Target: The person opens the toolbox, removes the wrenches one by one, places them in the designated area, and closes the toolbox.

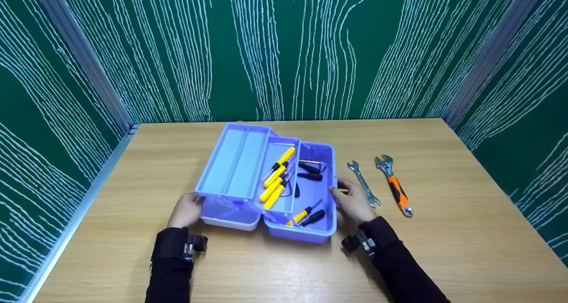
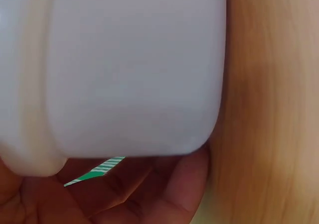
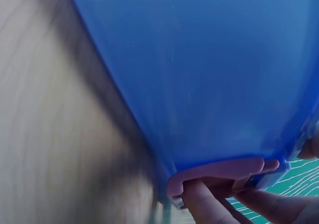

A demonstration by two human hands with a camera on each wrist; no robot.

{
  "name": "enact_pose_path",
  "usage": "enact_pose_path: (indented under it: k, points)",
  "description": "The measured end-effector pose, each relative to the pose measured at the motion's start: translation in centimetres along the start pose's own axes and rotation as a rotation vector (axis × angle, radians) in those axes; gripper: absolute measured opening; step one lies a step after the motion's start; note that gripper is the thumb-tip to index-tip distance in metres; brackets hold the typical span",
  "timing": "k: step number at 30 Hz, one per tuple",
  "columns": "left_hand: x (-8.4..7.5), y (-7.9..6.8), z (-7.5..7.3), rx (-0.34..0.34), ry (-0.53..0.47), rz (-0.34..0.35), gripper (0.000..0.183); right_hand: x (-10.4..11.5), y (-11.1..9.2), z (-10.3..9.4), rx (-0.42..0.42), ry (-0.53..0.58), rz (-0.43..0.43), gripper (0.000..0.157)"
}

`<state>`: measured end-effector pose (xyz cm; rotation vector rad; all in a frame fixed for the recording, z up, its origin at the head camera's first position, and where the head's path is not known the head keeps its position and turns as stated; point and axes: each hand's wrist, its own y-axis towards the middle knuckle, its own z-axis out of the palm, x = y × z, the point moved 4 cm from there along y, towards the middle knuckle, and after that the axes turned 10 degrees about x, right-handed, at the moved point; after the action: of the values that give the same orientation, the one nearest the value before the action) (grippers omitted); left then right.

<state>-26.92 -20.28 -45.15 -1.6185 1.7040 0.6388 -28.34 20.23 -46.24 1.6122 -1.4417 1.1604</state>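
Note:
An open purple toolbox [image 1: 306, 236] stands on the table with its tiered trays spread to the left. My left hand [image 1: 185, 210] grips the outer left side of the toolbox; in the left wrist view its fingers [image 2: 187, 181] curl along the pale plastic wall. On the right side, my right hand [image 1: 355, 202] holds the box wall, thumb at the rim. The right wrist view has its fingers at a pink latch [image 3: 224, 170]. Several yellow-handled screwdrivers [image 1: 276, 194] lie in the middle tray. Black-handled tools [image 1: 314, 218] and another yellow-handled screwdriver [image 1: 299, 215] sit in the bottom compartment.
Right of the toolbox, an open-end wrench [image 1: 364, 183] and an adjustable wrench [image 1: 396, 188] with an orange and black handle lie on the wooden table [image 1: 457, 249]. Green panels [image 1: 284, 50] with white lines enclose the table's back and sides.

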Motion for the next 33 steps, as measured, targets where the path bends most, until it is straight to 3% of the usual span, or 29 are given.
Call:
enact_pose_path:
  k: [5, 14, 18, 21, 29, 33]
  points:
    - [-0.5, -0.1, -0.4, 0.003, -0.012, -0.025, 0.039, -0.2, 0.2, 0.1, -0.013, -0.003, -0.005, 0.044]
    - [-1.4, -0.4, -1.8, 0.013, -0.176, -0.121, 0.043, -0.2, 0.4, 0.0, -0.008, -0.029, -0.002, 0.045]
    - [-1.9, -0.7, -2.1, 0.011, -0.322, -0.098, 0.044, -0.4, 0.3, 0.0, -0.003, -0.025, 0.017, 0.046]
    - [-2.8, -1.1, -2.3, -0.013, -0.372, -0.068, 0.039, -0.4, 0.3, 0.0, -0.002, -0.03, 0.029, 0.047]
    - [-6.0, -1.8, -2.5, -0.036, -0.437, -0.013, 0.053, -0.3, 0.2, -0.1, 0.0, -0.028, -0.002, 0.046]
    - [-7.7, -2.2, -2.4, -0.064, -0.406, 0.022, 0.057, -0.3, 0.2, -0.2, -0.004, -0.042, -0.025, 0.046]
